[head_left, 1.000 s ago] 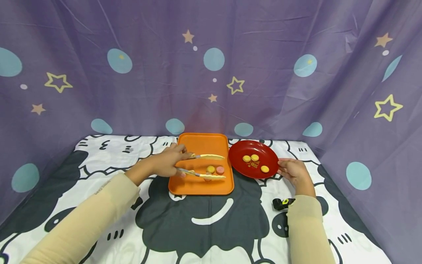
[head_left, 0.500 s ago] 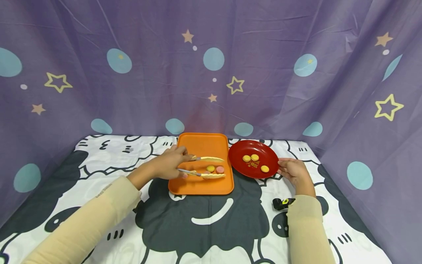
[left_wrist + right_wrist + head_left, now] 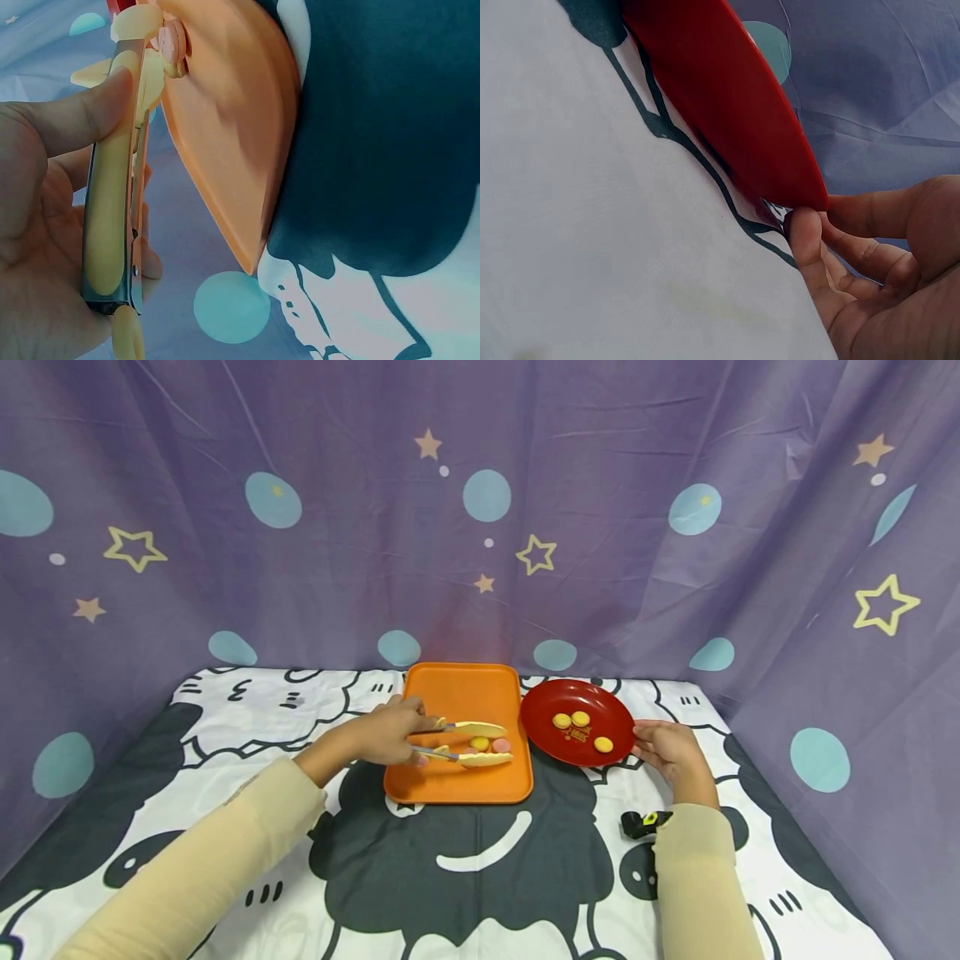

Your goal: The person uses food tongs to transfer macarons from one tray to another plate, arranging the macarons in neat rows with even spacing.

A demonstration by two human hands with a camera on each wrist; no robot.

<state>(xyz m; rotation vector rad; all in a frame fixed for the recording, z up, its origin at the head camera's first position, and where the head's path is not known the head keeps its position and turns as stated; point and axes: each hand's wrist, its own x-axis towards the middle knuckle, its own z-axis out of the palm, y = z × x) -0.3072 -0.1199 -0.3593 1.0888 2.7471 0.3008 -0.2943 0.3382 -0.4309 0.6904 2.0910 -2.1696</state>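
Three macarons lie on the tray (image 3: 457, 693): a yellow macaron (image 3: 480, 743), a pink macaron (image 3: 501, 746) just to its right, and a pinkish one, mostly hidden, at its lower left. The two arms of the tongs (image 3: 486, 760) stand apart on either side of this group; whether they touch any of it, I cannot tell. The left hand (image 3: 386, 732) grips the tongs, its thumb pressed along the outside of one arm, as the left wrist view shows.

Right of the orange tray is the red plate (image 3: 540, 727), their edges meeting or overlapping. It bears three yellow macarons (image 3: 603, 744), two side by side and one apart, nearer the right hand (image 3: 670, 750). That hand pinches the plate's right rim between thumb and fingers.

Beside the right sleeve (image 3: 705, 877) lies a small black object (image 3: 641, 824) with a yellow patch. Under everything spreads a black-and-white patterned cloth (image 3: 390, 893); behind hangs a purple curtain (image 3: 360, 527) with stars and blue spots.
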